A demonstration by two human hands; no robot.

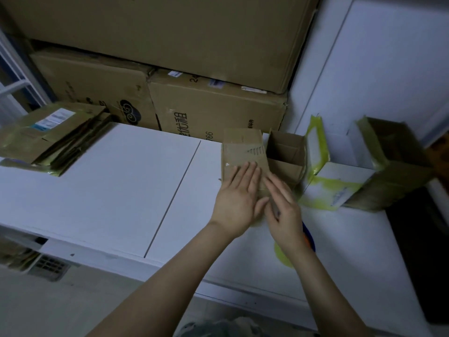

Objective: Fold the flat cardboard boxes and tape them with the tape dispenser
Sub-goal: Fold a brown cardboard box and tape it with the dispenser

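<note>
A small brown cardboard box (pixel 243 152) stands on the white table (pixel 116 181), its closed flaps facing up. My left hand (pixel 238 198) lies flat on the box's near face, fingers spread. My right hand (pixel 283 205) presses beside it on the box's right edge, fingers straight. Under my right wrist a blue and orange tape dispenser (pixel 308 237) with a yellowish tape roll lies on the table, mostly hidden. A stack of flat cardboard boxes (pixel 53 135) sits at the table's far left.
An open small box (pixel 286 152) stands right behind the one I press. Further right is a larger open box (pixel 364 166) with yellow-green tape. Big cartons (pixel 213 110) are stacked against the back. A dark object (pixel 422 251) borders the table at right.
</note>
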